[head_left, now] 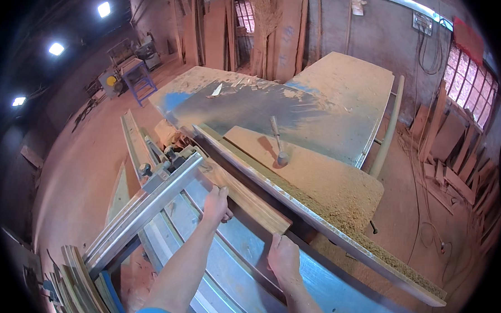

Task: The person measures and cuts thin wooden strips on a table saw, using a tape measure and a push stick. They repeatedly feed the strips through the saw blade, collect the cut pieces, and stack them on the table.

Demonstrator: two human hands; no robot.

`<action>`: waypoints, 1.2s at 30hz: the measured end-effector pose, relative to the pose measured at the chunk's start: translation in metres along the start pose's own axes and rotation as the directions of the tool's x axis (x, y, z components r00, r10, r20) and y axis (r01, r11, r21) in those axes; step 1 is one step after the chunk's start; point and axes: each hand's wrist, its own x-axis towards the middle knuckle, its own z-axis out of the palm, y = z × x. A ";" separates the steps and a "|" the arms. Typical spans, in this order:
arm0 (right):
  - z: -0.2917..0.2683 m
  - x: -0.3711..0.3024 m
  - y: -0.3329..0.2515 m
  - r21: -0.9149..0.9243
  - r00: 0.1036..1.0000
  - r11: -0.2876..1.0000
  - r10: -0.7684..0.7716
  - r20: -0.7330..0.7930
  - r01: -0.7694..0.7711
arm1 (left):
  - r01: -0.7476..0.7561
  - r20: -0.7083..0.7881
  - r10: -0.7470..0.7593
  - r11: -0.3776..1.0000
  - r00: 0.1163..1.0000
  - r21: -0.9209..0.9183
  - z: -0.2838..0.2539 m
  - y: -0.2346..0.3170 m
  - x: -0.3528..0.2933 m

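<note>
I've got both bare hands on a wooden board (247, 196) lying at a slant on the shiny metal table (334, 289). My left hand (218, 205) is curled narrow against the board's left edge, and my right hand (284, 256) is bunched up at its near corner. Fingertips are hidden on both, so I can't tell if either one's really gripping. The far end sits near the silver crossbar (147, 208). Past the long rail (391, 270), there's sawdust (351, 214) heaped up, plus a long-handled tool (283, 158) on the dusty panel (322, 171).
</note>
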 end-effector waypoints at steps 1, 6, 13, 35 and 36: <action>-0.001 0.000 -0.003 -0.009 1.000 1.000 -0.012 0.002 0.012 | -0.003 -0.013 0.003 1.000 1.000 -0.001 0.001 -0.001 0.000; 0.002 0.003 -0.003 0.011 1.000 1.000 0.015 -0.017 -0.015 | 0.014 0.023 -0.013 1.000 1.000 -0.014 -0.003 -0.002 0.006; 0.014 0.011 0.003 0.014 0.999 0.999 0.031 -0.016 -0.030 | -0.004 0.006 0.004 1.000 1.000 -0.019 -0.004 0.000 0.010; 0.033 0.028 -0.015 0.001 1.000 1.000 -0.025 -0.001 0.025 | 0.028 -0.018 -0.028 0.999 0.999 0.022 -0.030 0.006 0.032; 0.034 0.029 -0.016 -0.002 1.000 1.000 -0.024 0.001 0.024 | 0.025 -0.020 -0.025 0.999 0.999 0.027 -0.032 0.005 0.035</action>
